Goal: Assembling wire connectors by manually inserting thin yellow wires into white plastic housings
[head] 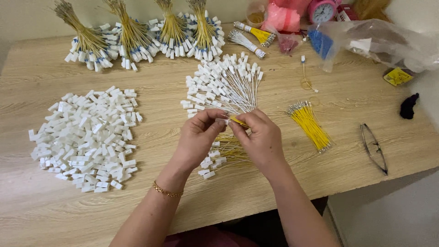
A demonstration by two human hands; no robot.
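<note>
Small white connector pinched at fingertips of left hand, yellow wire pinched by right hand, the two meeting end to end between both hands, raised just above desk. Held close and high, likely for lining up wire tip with connector opening. Left hand nearly closed, thumb and forefinger clamped on connector, other fingers curled. Right hand likewise closed to a pinch on wire, remaining fingers tucked. Directly under hands: small heap of yellow wires with white connectors. Just beyond fingertips: fan of white wires with connectors. Out past right hand: loose bunch of yellow wires, then folded glasses. Well out past left hand: big pile of loose white connectors. Far beyond: tied bundles, plastic bag, pink clock.
</note>
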